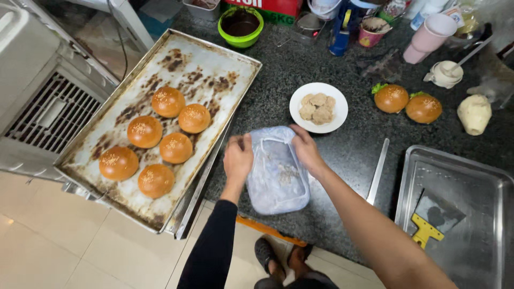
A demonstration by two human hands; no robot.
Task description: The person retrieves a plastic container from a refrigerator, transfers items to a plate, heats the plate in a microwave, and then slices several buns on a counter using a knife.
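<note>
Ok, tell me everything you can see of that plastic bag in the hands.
The bag is clear, bluish, crinkled plastic, lying flat on the dark counter near its front edge, just below the white plate. It looks nearly empty, with pale crumbs inside. The left hand and right hand grip its top corners, at the mouth.

One camera, worn on the person's head, is looking steeply down from above at a dark stone counter [332, 155] and the pale tiled floor [64, 251] beneath its near edge. It is facing away from the body, so the forearms are entering from the bottom edge and the feet are showing below. The view is sitting near enough to fill with the counter, a baking tray [219, 69] at left and a steel tray [482, 182] at right.
</note>
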